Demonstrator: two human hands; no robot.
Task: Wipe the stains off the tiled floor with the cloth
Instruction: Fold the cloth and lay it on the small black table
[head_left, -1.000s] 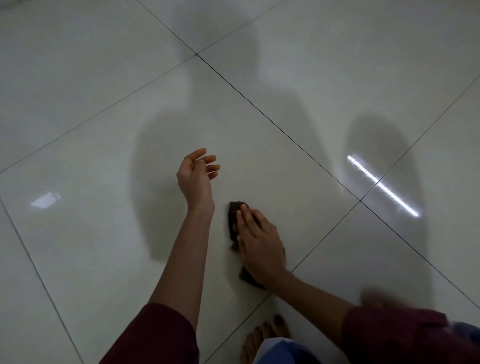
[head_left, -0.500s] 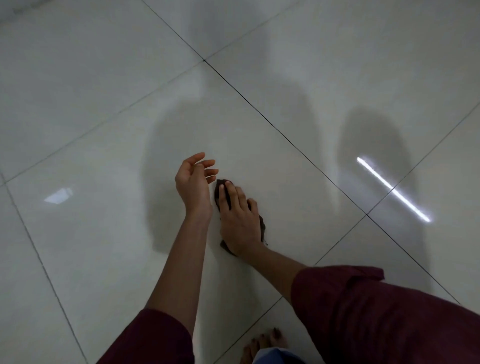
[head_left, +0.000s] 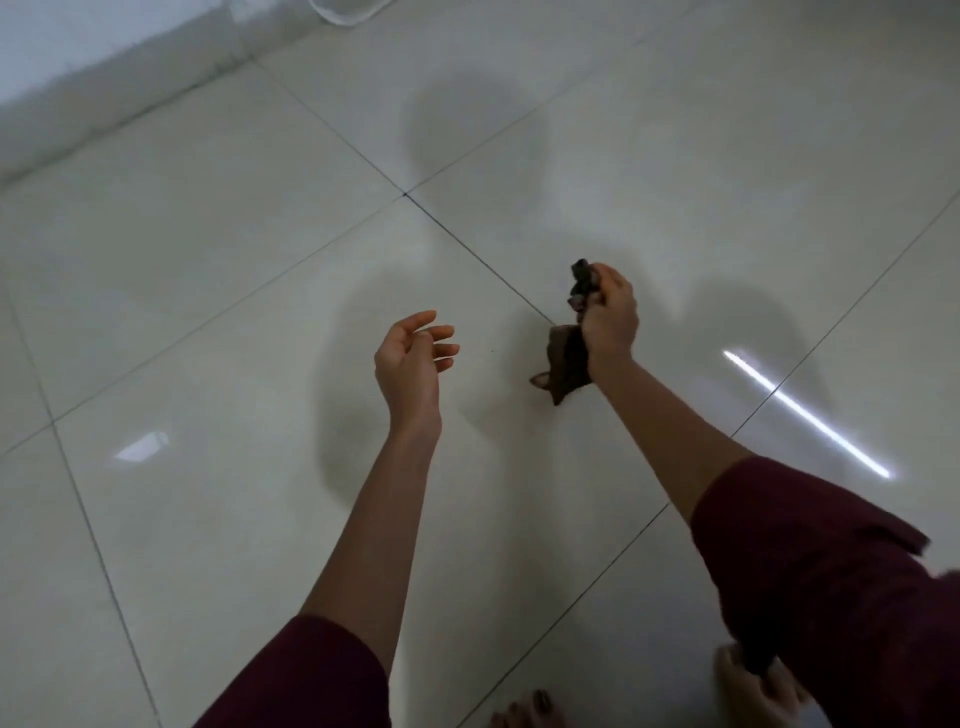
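My right hand is raised above the glossy pale tiled floor and grips a dark brown cloth. One end of the cloth sticks up past my fingers and the rest hangs down below my fist, off the floor. My left hand hovers to the left of it, palm turned inward, fingers loosely curled and apart, holding nothing. A tiny dark speck lies on the tile between the hands. No other stain shows clearly.
A wall base runs along the top left. A rim of a pale round object peeks in at the top edge. My bare feet are at the bottom edge. Dark grout lines cross the floor; light glares on the right.
My right hand has lifted the cloth off the floor and moved right and up, bunching it in a fist. The view has pulled back higher, showing the wall base.
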